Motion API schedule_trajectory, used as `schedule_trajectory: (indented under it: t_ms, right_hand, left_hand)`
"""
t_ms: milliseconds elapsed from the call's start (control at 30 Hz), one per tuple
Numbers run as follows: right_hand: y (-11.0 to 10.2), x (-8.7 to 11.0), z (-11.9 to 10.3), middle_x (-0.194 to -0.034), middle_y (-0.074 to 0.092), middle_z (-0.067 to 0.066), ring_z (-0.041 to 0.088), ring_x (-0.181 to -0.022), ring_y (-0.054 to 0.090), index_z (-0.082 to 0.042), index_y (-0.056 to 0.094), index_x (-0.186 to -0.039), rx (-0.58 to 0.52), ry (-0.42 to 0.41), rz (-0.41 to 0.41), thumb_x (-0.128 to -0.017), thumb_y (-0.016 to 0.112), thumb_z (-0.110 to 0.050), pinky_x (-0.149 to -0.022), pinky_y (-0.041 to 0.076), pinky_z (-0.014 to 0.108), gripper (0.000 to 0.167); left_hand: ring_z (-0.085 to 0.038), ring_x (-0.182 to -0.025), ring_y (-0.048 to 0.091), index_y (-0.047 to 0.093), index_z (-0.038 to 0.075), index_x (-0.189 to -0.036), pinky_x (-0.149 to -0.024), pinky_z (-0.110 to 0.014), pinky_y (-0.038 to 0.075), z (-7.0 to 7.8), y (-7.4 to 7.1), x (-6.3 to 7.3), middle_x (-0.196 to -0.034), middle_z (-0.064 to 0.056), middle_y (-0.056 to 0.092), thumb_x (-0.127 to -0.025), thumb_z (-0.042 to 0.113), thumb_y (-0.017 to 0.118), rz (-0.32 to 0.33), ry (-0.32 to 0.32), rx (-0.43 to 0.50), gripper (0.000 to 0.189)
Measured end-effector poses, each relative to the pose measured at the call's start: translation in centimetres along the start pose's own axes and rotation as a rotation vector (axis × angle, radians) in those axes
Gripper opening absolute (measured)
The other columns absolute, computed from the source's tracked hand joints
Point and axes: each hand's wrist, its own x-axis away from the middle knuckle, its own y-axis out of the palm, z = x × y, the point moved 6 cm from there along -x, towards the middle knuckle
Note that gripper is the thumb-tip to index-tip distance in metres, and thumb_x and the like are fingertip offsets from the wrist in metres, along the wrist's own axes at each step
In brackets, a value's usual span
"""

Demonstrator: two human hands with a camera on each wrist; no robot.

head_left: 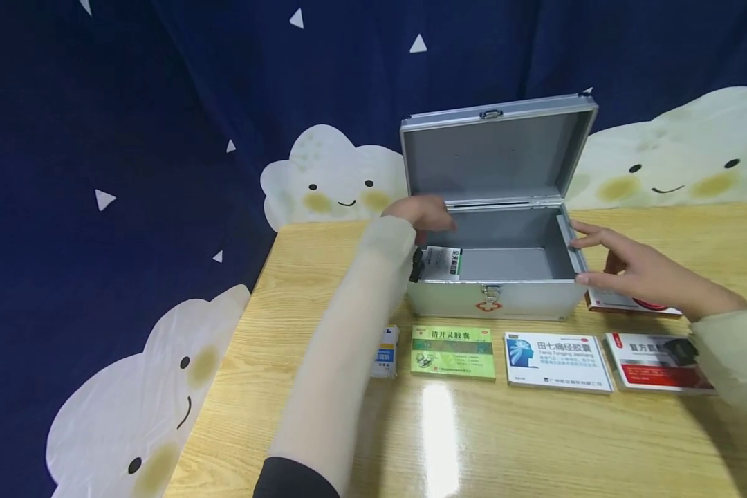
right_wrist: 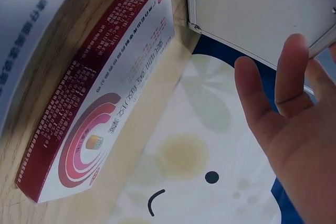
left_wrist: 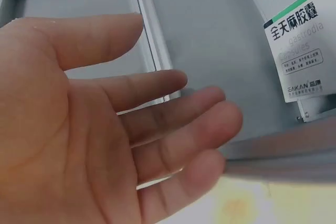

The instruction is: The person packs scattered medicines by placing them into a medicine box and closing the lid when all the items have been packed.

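A silver metal case (head_left: 517,301) with a red cross emblem stands on the table, its grey-lined lid (head_left: 498,155) raised. Inside at the left end lies a white medicine box (left_wrist: 310,51) with a green stripe. My left hand (head_left: 420,213) is over the case's left rear corner; the left wrist view shows its fingers loosely extended and the palm bare. My right hand (head_left: 629,266) is at the case's right wall, fingertips right at the rim. Under that hand, beside the case, lies a white and dark red medicine box (right_wrist: 113,82).
In front of the case is a row of medicine boxes: a blue and white one (head_left: 384,353) partly behind my left forearm, a green one (head_left: 453,353), a white one with a blue head picture (head_left: 559,363) and a red and white one (head_left: 650,353). A dark blue cloud-patterned curtain (head_left: 348,69) hangs behind.
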Motion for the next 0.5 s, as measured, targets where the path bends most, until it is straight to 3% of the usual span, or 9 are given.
schedule_trajectory:
  t_ms: [100,267,333,500]
  right_hand:
    - [-0.1,-0.1,-0.1,-0.167,0.021,0.002,0.011,-0.07,0.051,-0.018,0.045,-0.145,0.004,-0.005,0.002,-0.09,0.072,-0.036,-0.056,0.042,0.024,0.064]
    - [-0.1,-0.1,-0.1,-0.167,0.021,0.001,0.011,-0.07,0.05,-0.02,0.044,-0.146,0.011,0.0,0.001,-0.09,0.072,-0.036,-0.055,0.042,0.025,0.065]
    - [-0.2,0.0,0.0,-0.167,0.02,0.001,0.011,-0.07,0.05,-0.02,0.043,-0.147,0.016,0.008,-0.003,-0.09,0.071,-0.037,-0.055,0.041,0.025,0.065]
    - [-0.1,0.3,-0.2,-0.168,0.019,0.0,0.012,-0.07,0.05,-0.02,0.044,-0.146,0.016,0.013,-0.004,-0.09,0.071,-0.037,-0.055,0.041,0.025,0.064]
  left_hand:
    - [-0.019,-0.09,0.066,0.041,0.019,-0.148,-0.073,-0.028,0.053,-0.2,-0.1,0.3,-0.142,-0.001,0.05,-0.101,0.046,0.046,0.014,0.036,0.013,0.054]
    - [-0.02,-0.132,0.051,0.044,0.017,-0.148,-0.105,-0.033,0.047,0.0,-0.6,1.4,-0.149,-0.001,0.048,-0.101,0.041,0.047,0.052,0.094,-0.008,0.053]
    - [-0.018,-0.14,0.044,0.045,0.016,-0.148,-0.114,-0.034,0.04,0.2,-0.7,2.0,-0.154,0.0,0.045,-0.101,0.039,0.046,0.07,0.127,-0.025,0.052]
    - [-0.02,-0.143,0.042,0.046,0.013,-0.148,-0.117,-0.035,0.037,0.3,-0.8,3.6,-0.154,-0.002,0.046,-0.103,0.036,0.045,0.129,0.214,-0.023,0.051]
